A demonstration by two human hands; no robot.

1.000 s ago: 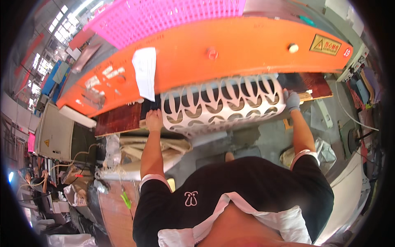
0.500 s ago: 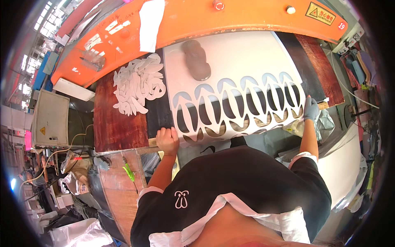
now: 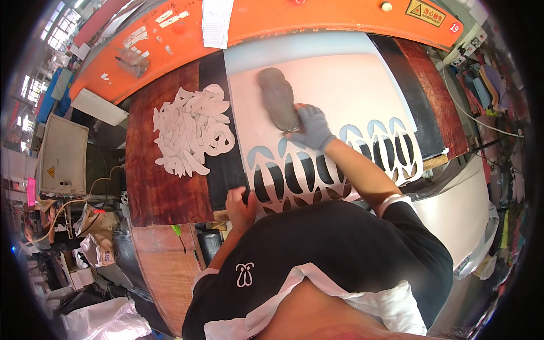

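Note:
A pale sheet (image 3: 328,79) with rows of curved cut-outs lies on a blue-and-black work surface before me. On its left half rests a grey-brown block (image 3: 274,93), shaped like a shoe sole. My right hand (image 3: 313,129), in a grey fingerless glove, reaches across the sheet; its thumb and fingers close round the block's near right end. Bare and curled, my left hand (image 3: 239,205) is at the sheet's near left corner, fingers bent on the edge. A heap of pale curved cut pieces (image 3: 184,127) lies left of the sheet.
An orange machine beam (image 3: 255,17) spans the far side, with a paper (image 3: 216,22) hanging from it. Dark red boards (image 3: 164,198) flank the black surface. A grey metal box (image 3: 63,153) stands at left. Stacked coloured sheets (image 3: 481,90) are at right.
My right hand has left the sheet's near right edge and moved far and left to the block. The sheet has come nearer, baring a blue strip behind it. My left hand stays near its corner.

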